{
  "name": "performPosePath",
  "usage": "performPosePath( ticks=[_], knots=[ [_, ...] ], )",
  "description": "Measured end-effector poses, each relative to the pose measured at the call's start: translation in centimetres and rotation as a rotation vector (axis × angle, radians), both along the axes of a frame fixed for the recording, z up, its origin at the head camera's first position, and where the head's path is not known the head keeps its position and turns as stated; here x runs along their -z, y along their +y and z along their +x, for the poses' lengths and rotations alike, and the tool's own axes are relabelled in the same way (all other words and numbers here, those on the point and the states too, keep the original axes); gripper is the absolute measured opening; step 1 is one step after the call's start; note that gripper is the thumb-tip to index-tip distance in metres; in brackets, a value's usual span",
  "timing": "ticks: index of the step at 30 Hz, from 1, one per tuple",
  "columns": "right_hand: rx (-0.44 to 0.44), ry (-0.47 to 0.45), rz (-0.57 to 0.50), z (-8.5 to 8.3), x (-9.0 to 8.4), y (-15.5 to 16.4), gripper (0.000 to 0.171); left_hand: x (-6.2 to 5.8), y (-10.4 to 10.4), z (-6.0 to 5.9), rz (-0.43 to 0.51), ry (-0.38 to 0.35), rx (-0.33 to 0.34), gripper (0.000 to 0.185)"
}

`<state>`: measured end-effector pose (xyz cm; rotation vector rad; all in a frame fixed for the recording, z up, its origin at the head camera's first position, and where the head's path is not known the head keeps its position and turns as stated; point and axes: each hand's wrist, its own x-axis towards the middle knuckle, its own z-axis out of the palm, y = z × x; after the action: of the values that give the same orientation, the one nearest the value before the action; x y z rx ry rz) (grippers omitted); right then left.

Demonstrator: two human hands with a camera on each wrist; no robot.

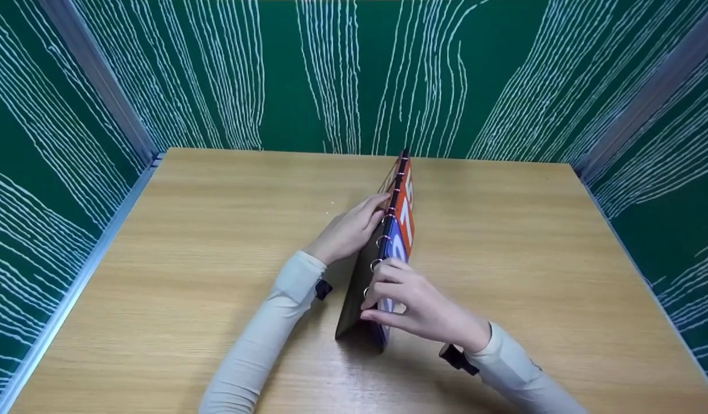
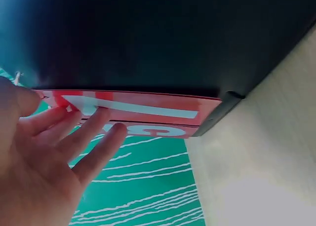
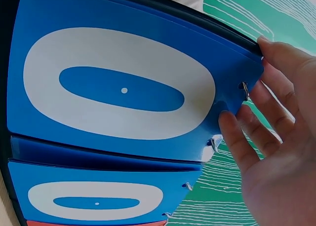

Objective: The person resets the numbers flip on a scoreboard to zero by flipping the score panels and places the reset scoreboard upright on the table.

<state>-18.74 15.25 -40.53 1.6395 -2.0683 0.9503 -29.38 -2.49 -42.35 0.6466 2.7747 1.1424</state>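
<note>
A tabletop flip scoreboard (image 1: 404, 221) with a black tent-shaped stand (image 2: 163, 43) stands on the table, its top edge running away from me. Red number cards (image 2: 148, 106) and blue number cards (image 3: 123, 122) hang from metal rings along that edge. On the left slope my left hand (image 1: 354, 227) touches red cards with mostly straight fingers, near the middle of the top edge. Close to the near end, my right hand (image 1: 417, 299) grips over the ringed edge. Its thumb is at the black edge and a fingertip rests on the blue card showing a white 0.
The wooden table (image 1: 227, 241) carries the scoreboard near its middle. Green walls (image 1: 377, 80) with wavy white lines enclose the back and both sides. Metal posts (image 1: 95, 69) stand at the back corners. A dark wrist camera (image 1: 458, 359) shows below the right wrist.
</note>
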Motion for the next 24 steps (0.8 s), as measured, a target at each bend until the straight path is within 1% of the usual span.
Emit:
performPosePath(
  ticks=[4, 6, 8, 11, 13, 16, 18, 19, 24],
  knots=[
    [0.016, 0.005, 0.01, -0.1, -0.1, 0.3, 0.011, 0.4, -0.1, -0.2, -0.007, 0.023, 0.057, 0.05],
    [0.017, 0.004, 0.014, -0.1, -0.1, 0.4, 0.012, 0.6, -0.3, -0.3, -0.01, 0.018, 0.084, 0.052],
    [0.022, -0.001, 0.026, -0.1, -0.1, 0.4, 0.012, 0.9, -0.6, -0.3, -0.022, -0.007, 0.104, 0.052],
    [0.026, -0.02, 0.046, 0.0, -0.1, 0.6, 0.014, 1.4, -1.1, -0.2, -0.045, -0.07, 0.136, 0.055],
    [0.032, -0.02, 0.057, 0.0, 0.0, 0.6, 0.014, 1.8, -1.4, -0.2, -0.058, -0.096, 0.174, 0.059],
    [0.034, -0.014, 0.057, 0.1, 0.0, 0.7, 0.014, 2.3, -1.5, -0.2, -0.073, -0.115, 0.221, 0.069],
    [0.034, -0.007, 0.058, 0.2, 0.0, 0.7, 0.013, 2.7, -1.5, -0.2, -0.091, -0.109, 0.224, 0.073],
    [0.032, -0.007, 0.058, 0.2, 0.0, 0.7, 0.013, 2.8, -1.5, -0.3, -0.105, -0.106, 0.213, 0.075],
    [0.028, -0.019, 0.061, 0.3, -0.1, 0.6, 0.013, 3.1, -1.4, -0.4, -0.16, -0.029, 0.144, 0.067]
  ],
)
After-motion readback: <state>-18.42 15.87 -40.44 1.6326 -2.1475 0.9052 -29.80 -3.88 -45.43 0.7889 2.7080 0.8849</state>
